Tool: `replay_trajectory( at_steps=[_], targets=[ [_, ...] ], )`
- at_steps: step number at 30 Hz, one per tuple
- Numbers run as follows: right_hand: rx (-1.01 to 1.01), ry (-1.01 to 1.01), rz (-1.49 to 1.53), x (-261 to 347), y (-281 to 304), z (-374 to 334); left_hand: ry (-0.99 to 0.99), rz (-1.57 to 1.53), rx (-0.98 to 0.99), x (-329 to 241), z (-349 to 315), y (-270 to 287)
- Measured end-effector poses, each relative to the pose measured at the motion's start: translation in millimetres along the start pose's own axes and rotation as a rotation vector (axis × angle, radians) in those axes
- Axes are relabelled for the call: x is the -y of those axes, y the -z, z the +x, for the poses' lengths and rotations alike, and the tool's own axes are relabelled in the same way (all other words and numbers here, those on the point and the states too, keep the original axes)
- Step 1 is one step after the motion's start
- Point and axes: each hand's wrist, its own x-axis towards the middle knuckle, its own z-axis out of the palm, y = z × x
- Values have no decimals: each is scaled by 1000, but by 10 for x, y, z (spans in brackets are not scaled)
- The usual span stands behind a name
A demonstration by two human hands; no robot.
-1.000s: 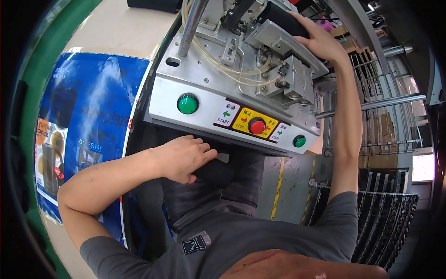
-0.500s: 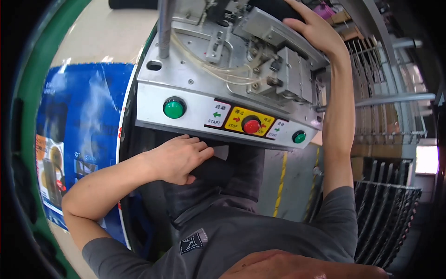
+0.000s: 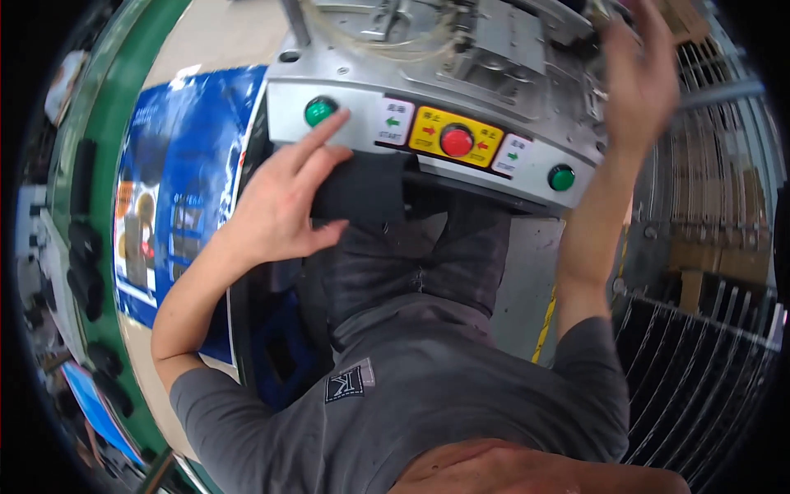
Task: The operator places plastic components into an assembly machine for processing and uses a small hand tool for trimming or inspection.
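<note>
My left hand (image 3: 284, 198) is just below the machine's front panel, around the left side of a black tube-like piece (image 3: 360, 188). Its thumb lies at the lower edge of the piece and bent fingers at the upper edge. The index finger stretches up toward the left green button (image 3: 321, 110); whether it touches the button I cannot tell. My right hand (image 3: 642, 82) is raised beside the machine's right end, its fingers smeared by motion. Something dark and metallic lies behind its fingers, and I cannot see whether they hold it.
The metal machine (image 3: 494, 62) carries clear hoses, a red button (image 3: 457, 141) and a second green button (image 3: 561, 177). A blue printed sheet (image 3: 193, 165) covers the table on the left. Wire racks (image 3: 699, 362) and cardboard boxes (image 3: 716, 202) stand at the right.
My left hand has risen toward the left green button, its index finger now extended and the black piece nearer the panel. My right hand has left the black thing atop the machine. The view has shifted.
</note>
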Motion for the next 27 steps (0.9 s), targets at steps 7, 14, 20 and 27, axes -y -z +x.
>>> replay_trajectory(
  at_steps=[7,14,20,27],
  targets=[
    [-617,458,251,-726,-907,-1456,83,187,-120,337,-276,-86],
    [-140,633,746,-120,-1152,-2184,-140,322,-416,496,-292,-128],
    [354,392,726,-99,-2428,-2708,-30,26,-534,459,-349,-148],
    [1033,-63,427,-607,-3309,-3018,281,-947,-621,541,-383,-8]
  ],
)
